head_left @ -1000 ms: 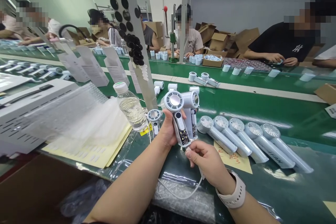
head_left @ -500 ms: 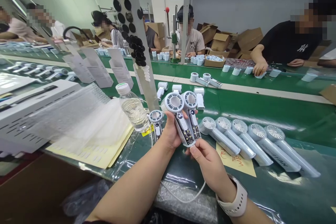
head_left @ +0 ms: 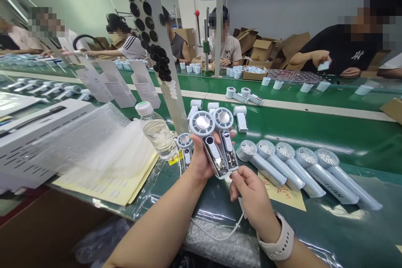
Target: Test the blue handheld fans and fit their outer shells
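Note:
My left hand (head_left: 200, 160) is wrapped round two handheld fans side by side, one a larger-looking fan (head_left: 210, 144) in front and another fan (head_left: 226, 144) just right of it. Their round heads point up, and the handles lie uncovered with circuit boards showing; the small round displays look dark. At the handles' lower ends, my right hand (head_left: 251, 194) is closed, thumb and fingertips pinched by the right fan's base. A white cable (head_left: 220, 239) runs up into that hand; its tip is hidden by the fingers. A third fan (head_left: 185, 142) stands left of my left hand.
Several finished-looking fans (head_left: 292, 169) lie in a row at right, over a yellow paper (head_left: 282, 197). A water bottle (head_left: 158, 134) and a metal post (head_left: 171, 100) stand at left. Beyond the green belt (head_left: 298, 119), co-workers sit among white cups (head_left: 278, 85) and cartons.
The two fans have tilted slightly, and their displays, lit with digits before, now look dark. My right hand has shifted slightly. A co-worker at right has lifted a cup.

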Available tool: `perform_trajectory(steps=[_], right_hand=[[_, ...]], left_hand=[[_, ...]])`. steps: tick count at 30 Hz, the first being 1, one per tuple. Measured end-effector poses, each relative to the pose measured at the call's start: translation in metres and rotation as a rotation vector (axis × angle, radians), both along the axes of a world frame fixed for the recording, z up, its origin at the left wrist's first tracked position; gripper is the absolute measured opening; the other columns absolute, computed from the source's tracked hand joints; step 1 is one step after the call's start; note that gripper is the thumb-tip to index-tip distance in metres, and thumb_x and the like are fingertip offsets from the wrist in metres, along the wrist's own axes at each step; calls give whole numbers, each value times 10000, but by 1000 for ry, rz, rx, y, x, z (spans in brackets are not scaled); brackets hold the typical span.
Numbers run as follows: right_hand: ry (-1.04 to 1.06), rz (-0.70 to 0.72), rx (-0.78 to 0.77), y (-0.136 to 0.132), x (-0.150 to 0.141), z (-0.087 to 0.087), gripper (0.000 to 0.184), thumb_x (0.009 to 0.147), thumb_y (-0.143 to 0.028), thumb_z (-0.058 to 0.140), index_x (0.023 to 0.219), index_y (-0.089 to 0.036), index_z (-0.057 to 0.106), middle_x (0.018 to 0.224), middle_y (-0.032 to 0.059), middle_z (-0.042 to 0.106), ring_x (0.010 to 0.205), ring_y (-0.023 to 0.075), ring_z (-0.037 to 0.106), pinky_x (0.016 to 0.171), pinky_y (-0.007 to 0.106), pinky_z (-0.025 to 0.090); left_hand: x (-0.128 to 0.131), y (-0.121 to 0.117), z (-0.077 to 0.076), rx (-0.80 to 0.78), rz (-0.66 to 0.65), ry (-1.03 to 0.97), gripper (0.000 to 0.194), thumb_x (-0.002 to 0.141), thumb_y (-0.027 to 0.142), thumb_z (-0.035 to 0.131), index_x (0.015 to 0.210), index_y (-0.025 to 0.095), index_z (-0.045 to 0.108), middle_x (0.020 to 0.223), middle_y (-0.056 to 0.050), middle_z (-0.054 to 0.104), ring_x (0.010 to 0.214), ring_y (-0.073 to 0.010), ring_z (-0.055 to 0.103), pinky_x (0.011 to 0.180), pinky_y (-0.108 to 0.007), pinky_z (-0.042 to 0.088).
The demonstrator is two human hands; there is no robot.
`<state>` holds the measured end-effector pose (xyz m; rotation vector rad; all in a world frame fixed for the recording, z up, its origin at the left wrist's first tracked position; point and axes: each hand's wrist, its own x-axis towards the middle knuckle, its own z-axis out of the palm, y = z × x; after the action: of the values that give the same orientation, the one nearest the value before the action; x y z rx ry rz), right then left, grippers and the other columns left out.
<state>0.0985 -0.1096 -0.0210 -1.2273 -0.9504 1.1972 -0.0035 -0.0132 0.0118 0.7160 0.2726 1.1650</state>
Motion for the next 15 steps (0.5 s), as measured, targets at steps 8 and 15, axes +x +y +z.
perform_trajectory(steps=[8, 15], right_hand=[[30, 10, 4, 3, 2, -1, 506, 824, -693, 622, 677, -216, 535, 499, -33, 566, 512, 143, 535, 587, 288, 418], [-149, -57, 143, 6, 17, 1, 445, 884, -614, 586, 683, -217, 587, 720, 7, 583, 728, 182, 541, 715, 327, 440]], left_hand=[[1, -2, -7, 39, -1, 43, 669, 533, 823, 716, 649, 168, 645, 1008, -108, 728, 1007, -319, 685, 780, -387, 577], [0, 0, 0, -48, 3, 12, 606, 611, 731, 743, 815, 163, 689, 1031, -122, 732, 1101, -354, 656, 916, -453, 546]])
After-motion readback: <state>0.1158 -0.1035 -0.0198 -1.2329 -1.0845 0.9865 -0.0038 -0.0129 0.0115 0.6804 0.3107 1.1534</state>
